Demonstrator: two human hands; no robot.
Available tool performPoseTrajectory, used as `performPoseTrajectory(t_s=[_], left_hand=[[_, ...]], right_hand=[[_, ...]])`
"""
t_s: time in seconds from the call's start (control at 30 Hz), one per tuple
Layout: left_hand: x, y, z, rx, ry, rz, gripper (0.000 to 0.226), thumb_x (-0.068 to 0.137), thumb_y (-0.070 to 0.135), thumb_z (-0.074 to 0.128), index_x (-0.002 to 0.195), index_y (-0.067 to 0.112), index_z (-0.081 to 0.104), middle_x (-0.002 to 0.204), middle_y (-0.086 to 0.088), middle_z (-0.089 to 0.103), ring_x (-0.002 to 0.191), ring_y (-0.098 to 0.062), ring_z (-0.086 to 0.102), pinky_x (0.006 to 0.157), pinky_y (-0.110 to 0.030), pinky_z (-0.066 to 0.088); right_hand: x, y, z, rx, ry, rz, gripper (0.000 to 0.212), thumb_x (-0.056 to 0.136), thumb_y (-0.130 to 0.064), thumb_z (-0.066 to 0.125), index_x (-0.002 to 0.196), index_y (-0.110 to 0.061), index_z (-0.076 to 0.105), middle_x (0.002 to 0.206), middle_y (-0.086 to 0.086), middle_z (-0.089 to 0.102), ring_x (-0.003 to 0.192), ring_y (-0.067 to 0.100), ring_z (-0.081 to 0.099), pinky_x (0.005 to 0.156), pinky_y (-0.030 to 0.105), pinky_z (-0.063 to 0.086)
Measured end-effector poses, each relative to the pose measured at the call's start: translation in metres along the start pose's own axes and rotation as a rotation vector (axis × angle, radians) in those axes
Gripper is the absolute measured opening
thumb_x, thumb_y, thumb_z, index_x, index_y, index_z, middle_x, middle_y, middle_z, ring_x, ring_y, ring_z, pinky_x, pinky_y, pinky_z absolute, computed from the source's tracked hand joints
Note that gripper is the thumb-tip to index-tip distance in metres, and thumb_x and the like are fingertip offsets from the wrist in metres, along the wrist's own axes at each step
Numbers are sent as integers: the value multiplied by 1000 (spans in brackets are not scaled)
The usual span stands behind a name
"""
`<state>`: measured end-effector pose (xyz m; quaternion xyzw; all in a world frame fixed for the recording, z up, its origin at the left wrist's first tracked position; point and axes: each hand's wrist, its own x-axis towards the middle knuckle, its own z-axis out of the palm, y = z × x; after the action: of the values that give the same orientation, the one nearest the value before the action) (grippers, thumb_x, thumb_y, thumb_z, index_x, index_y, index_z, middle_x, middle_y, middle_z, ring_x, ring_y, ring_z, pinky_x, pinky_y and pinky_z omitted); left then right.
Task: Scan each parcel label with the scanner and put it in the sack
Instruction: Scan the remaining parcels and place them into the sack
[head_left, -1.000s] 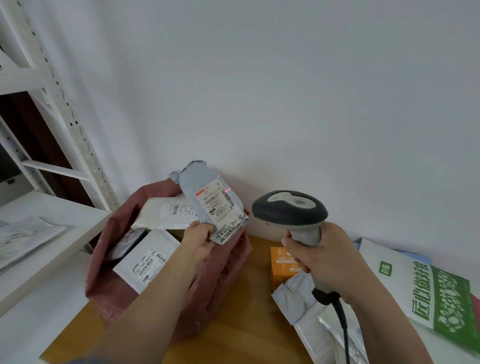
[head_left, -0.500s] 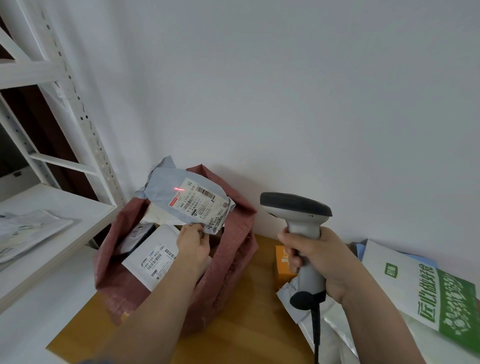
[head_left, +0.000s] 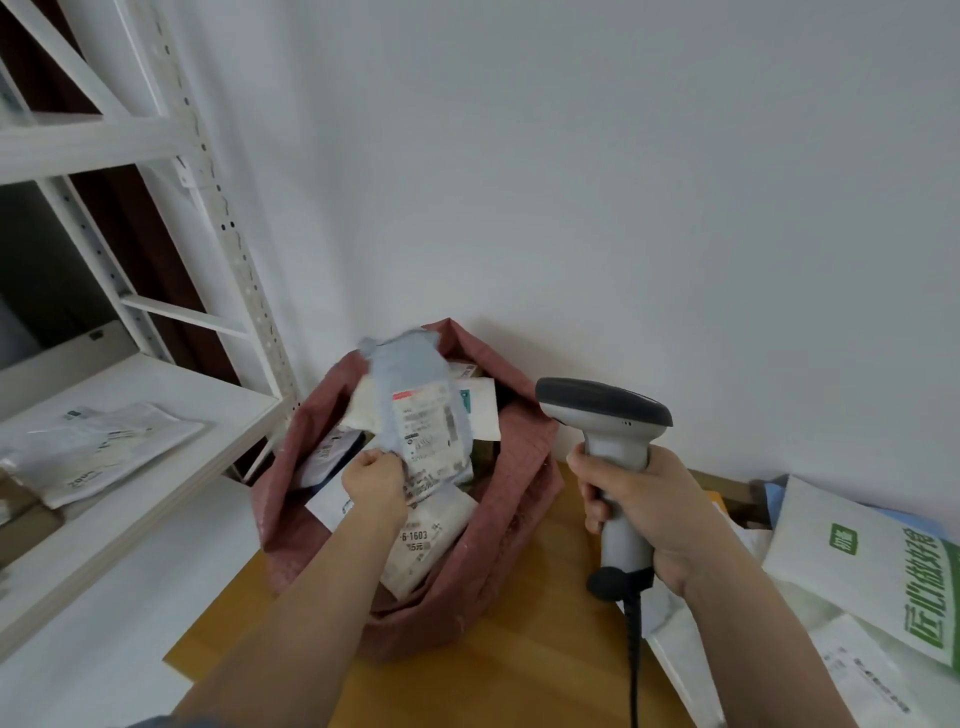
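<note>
1. Where the wooden table meets the lower edge of the view, both forearms reach in from 6 o'clock.
2. At 4 o'clock, white mailers lie piled on the table, one printed in green.
3. Right hand, at 3 o'clock, has its fingers wrapped round the grip of the scanner; the scanner stands upright with its dark head on top and its cable hanging toward 6 o'clock.
4. Left hand, near the centre, pinches the lower left edge of the grey parcel. From that hand the parcel rises toward 12 o'clock, label facing the camera, blurred.
5. Under the parcel gapes the red sack, standing on the table with other labelled parcels inside; the grey parcel sits over its mouth.
6. At 9 o'clock, a white shelf carries flat bags.
7. Beyond everything is a white wall.
</note>
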<state>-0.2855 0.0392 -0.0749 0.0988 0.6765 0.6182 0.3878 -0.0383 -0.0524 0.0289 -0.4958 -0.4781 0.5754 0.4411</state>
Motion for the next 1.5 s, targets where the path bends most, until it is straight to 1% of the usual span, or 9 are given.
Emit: performPoseTrajectory(t_s=[0.07, 0.13, 0.23, 0.53, 0.7, 0.87, 1.0, 1.3, 1.5], left_hand=[[3, 1, -6, 150, 35, 70, 24, 87, 0, 47, 68, 16, 45, 71, -5, 49, 63, -20, 45, 57, -29, 42], [4, 1, -14, 304, 8, 70, 9, 84, 6, 50, 83, 15, 54, 97, -14, 60, 94, -32, 56, 81, -37, 52], [6, -3, -18, 497, -55, 73, 18, 77, 13, 57, 94, 17, 57, 117, -16, 57, 115, -36, 46, 93, -43, 47], [-6, -19, -5, 627, -160, 250, 19, 79, 19, 63, 98, 17, 61, 111, -11, 60, 109, -32, 53, 97, -46, 46], [-21, -13, 9, 397, -229, 395, 11, 82, 0, 60, 86, 11, 60, 86, -3, 61, 86, -24, 60, 69, -28, 50], [-51, -20, 38, 391, -392, 468, 17, 87, -5, 55, 79, 10, 58, 77, -5, 62, 62, -13, 63, 67, -29, 54], [-80, -44, 73, 459, -433, 517, 17, 87, -4, 57, 81, 11, 62, 83, -4, 66, 77, -18, 65, 71, -24, 54], [-148, -147, 160, 676, -695, 81, 13, 86, -3, 60, 94, 6, 58, 79, -8, 60, 61, -15, 55, 55, -22, 48], [-153, -217, 190, 1011, -748, 23, 60, 81, 14, 76, 134, 14, 49, 132, -10, 50, 118, -26, 53, 91, -31, 46]], right_hand=[[1, 3, 7, 25, 9, -2, 14, 86, -15, 71, 76, -9, 64, 59, 5, 58, 46, 14, 49, 53, 31, 48], [2, 5, 13, 39, 21, 4, 12, 86, -12, 70, 78, -8, 63, 59, 5, 58, 45, 14, 49, 52, 30, 48], [-1, 8, 20, 23, 34, 14, 11, 87, -12, 70, 79, -7, 63, 59, 5, 60, 46, 13, 49, 52, 30, 49], [-9, 16, 13, 45, 133, 44, 4, 86, -11, 70, 88, -11, 67, 58, 4, 62, 45, 12, 51, 50, 29, 50], [-8, 17, -4, -14, 163, 3, 1, 87, -13, 69, 86, -13, 68, 59, 3, 63, 48, 12, 51, 52, 29, 50], [-6, 23, -32, -59, 184, -2, 4, 88, -17, 68, 91, -15, 65, 58, -3, 64, 48, 8, 53, 53, 25, 52], [-9, 29, -72, -64, 205, 28, 8, 89, -18, 67, 91, -10, 65, 60, -2, 64, 50, 10, 53, 57, 27, 52], [-21, 46, -207, 29, 340, 139, 7, 89, -14, 66, 93, -8, 66, 63, 1, 65, 50, 12, 52, 58, 32, 47], [-27, 67, -271, 49, 365, 208, 6, 90, -10, 65, 96, -10, 66, 66, 4, 65, 48, 11, 51, 51, 27, 48]])
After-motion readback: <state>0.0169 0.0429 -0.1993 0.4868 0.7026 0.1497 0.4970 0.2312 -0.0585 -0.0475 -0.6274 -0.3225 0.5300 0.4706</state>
